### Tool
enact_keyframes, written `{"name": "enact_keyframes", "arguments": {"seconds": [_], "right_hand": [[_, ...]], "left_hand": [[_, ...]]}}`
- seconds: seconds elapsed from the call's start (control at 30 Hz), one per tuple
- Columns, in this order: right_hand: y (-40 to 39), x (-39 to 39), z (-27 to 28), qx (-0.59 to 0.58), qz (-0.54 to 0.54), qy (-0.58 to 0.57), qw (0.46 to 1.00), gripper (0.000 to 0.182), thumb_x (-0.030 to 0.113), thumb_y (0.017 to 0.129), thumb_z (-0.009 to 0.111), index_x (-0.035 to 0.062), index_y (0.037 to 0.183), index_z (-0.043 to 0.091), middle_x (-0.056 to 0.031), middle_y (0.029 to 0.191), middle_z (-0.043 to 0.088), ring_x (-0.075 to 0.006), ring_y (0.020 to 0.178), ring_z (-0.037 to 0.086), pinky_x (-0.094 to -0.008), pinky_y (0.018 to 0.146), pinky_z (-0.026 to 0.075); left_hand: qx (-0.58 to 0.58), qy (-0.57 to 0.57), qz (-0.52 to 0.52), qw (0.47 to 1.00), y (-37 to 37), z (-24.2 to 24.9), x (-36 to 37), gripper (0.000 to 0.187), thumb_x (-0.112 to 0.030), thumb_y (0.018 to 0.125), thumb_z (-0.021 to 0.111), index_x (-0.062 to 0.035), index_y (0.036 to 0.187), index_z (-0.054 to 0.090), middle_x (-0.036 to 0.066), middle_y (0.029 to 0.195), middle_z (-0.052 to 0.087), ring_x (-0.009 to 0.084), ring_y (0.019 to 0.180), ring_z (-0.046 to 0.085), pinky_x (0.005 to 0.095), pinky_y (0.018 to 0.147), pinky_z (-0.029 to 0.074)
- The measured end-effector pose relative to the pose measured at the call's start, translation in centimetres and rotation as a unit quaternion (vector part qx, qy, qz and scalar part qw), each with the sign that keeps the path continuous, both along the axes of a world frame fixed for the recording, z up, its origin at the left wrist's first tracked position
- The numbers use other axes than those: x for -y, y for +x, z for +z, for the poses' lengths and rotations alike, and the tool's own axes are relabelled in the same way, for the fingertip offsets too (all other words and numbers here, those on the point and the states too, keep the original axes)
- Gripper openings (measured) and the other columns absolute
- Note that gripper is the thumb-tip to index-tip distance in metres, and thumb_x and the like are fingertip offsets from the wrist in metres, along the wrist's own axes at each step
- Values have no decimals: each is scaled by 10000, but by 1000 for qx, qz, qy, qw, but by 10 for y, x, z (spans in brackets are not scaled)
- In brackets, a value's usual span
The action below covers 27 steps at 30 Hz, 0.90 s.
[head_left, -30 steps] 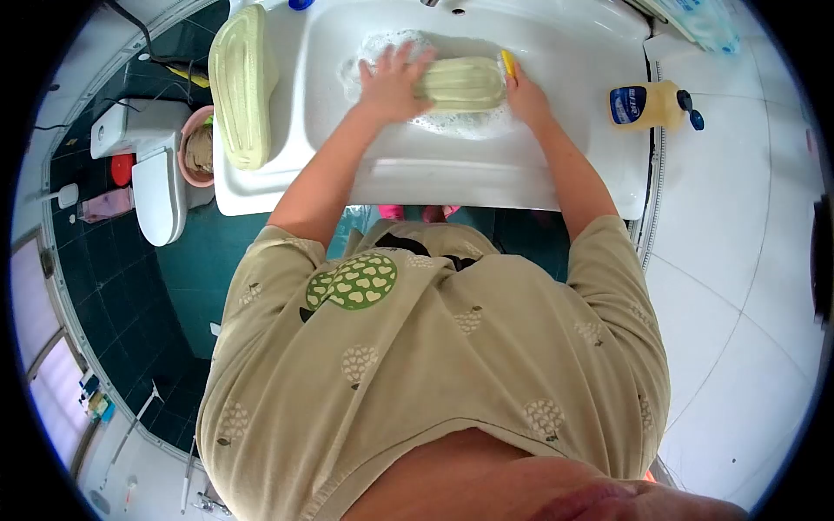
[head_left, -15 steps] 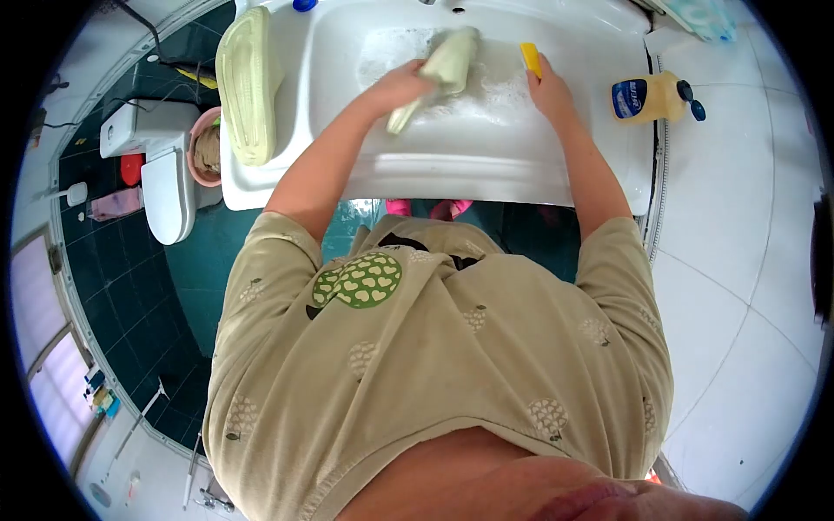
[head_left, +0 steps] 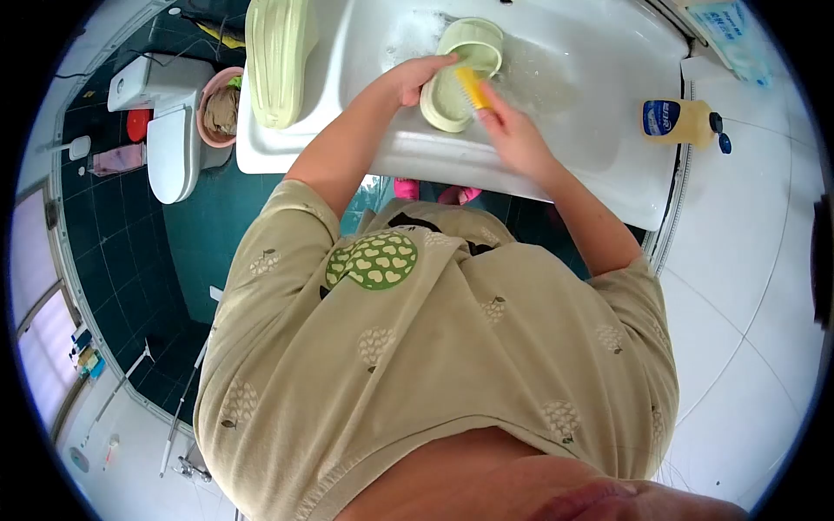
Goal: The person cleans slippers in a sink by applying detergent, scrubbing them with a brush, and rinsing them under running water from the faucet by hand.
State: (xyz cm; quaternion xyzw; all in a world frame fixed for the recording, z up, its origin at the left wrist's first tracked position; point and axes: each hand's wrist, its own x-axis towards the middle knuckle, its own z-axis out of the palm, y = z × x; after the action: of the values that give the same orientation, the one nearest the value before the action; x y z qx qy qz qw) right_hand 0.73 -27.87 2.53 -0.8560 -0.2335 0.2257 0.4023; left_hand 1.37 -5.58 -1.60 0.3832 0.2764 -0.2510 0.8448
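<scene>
A pale green slipper (head_left: 445, 102) is held tilted over the white sink (head_left: 599, 165), its open side showing. My left hand (head_left: 423, 78) grips its left edge, with the thumb near the strap. My right hand (head_left: 514, 135) is closed around a small yellow brush (head_left: 470, 85). The brush lies over the slipper's inside; whether its bristles touch is hard to tell. Another pale green piece, apparently the matching slipper (head_left: 280, 61), rests on the sink's left ledge with its grooved side up. Foamy water (head_left: 547, 78) covers part of the basin.
A yellowish detergent bottle (head_left: 678, 120) with a dark blue cap lies at the sink's right edge. A pink basin (head_left: 208, 130) holding cloth stands on the left beside a white toilet (head_left: 172, 161). A blue-white packet (head_left: 725, 35) sits at upper right.
The slipper has turned so its inner side faces up and has come nearer. My right hand has moved left with the brush, from the basin's right side to over the slipper.
</scene>
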Motion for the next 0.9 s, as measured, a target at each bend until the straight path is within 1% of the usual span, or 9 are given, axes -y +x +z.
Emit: {"name": "enact_keyframes", "arguments": {"seconds": [0.03, 0.07, 0.17, 0.3, 0.43, 0.5, 0.57, 0.7, 0.9], "right_hand": [[-5, -5, 1, 61, 114, -52, 990, 478, 295, 940, 443, 162, 1393, 366, -167, 861, 642, -306, 726, 633, -413, 677, 480], [0, -18, 14, 55, 141, -156, 976, 442, 253, 930, 428, 108, 1348, 413, -246, 936, 625, -392, 812, 622, -460, 739, 479], [36, -37, -2, 79, 52, -250, 964, 404, 231, 927, 413, 62, 1289, 465, -244, 881, 631, -411, 805, 608, -469, 736, 478], [67, -33, -56, 111, 23, -258, 960, 394, 255, 916, 416, 20, 1223, 495, -228, 836, 631, -405, 800, 611, -490, 733, 478], [-1, 5, 14, 33, 120, -174, 977, 419, 267, 928, 416, 120, 1319, 442, -215, 847, 632, -378, 775, 612, -460, 709, 469], [12, 19, 37, 13, 150, -140, 979, 434, 279, 931, 419, 174, 1351, 421, -205, 849, 634, -365, 759, 611, -444, 699, 466], [22, 33, 51, -27, 240, -206, 948, 443, 297, 931, 435, 270, 1371, 393, -190, 847, 628, -332, 730, 603, -400, 679, 457], [44, 39, 42, -17, 245, -271, 931, 428, 292, 931, 444, 288, 1358, 411, -172, 829, 624, -303, 717, 601, -370, 669, 456], [17, 9, 29, -49, 172, -81, 981, 431, 266, 926, 484, 291, 1353, 427, -148, 761, 587, -243, 637, 524, -319, 670, 441]], "left_hand": [[11, 8, -30, 999, 0, 1, 5, 407, -251, 915, 541, 12, 1213, 451, 144, 1110, 573, 234, 991, 601, 365, 856, 520], [23, 66, 10, 998, 2, 0, 14, 450, -198, 907, 551, 19, 1263, 380, 161, 1174, 530, 265, 1020, 586, 393, 848, 524], [8, 133, 17, 991, 3, -4, 32, 453, -188, 914, 539, 16, 1275, 357, 173, 1205, 500, 280, 1023, 580, 401, 839, 527], [18, 170, 66, 983, 6, -9, 56, 422, -191, 928, 508, 45, 1251, 371, 198, 1147, 532, 290, 969, 598, 430, 778, 542], [-44, 136, 53, 988, 10, -22, 53, 441, -262, 945, 486, 84, 1213, 428, 213, 1058, 569, 309, 883, 619, 445, 714, 549], [-63, 119, 56, 989, 13, -14, 53, 463, -295, 954, 462, 62, 1245, 413, 202, 1085, 569, 310, 902, 623, 443, 722, 549], [-60, 136, 47, 988, 7, -5, 52, 416, -279, 964, 442, 51, 1216, 432, 168, 1122, 565, 266, 936, 614, 418, 768, 542], [-69, 139, 7, 988, 9, -9, 47, 416, -278, 962, 445, 38, 1233, 431, 164, 1129, 564, 258, 965, 608, 389, 805, 532], [-89, 101, -16, 991, 14, 2, 31, 401, -239, 942, 484, 16, 1247, 431, 162, 1145, 559, 245, 985, 599, 372, 833, 524]]}}
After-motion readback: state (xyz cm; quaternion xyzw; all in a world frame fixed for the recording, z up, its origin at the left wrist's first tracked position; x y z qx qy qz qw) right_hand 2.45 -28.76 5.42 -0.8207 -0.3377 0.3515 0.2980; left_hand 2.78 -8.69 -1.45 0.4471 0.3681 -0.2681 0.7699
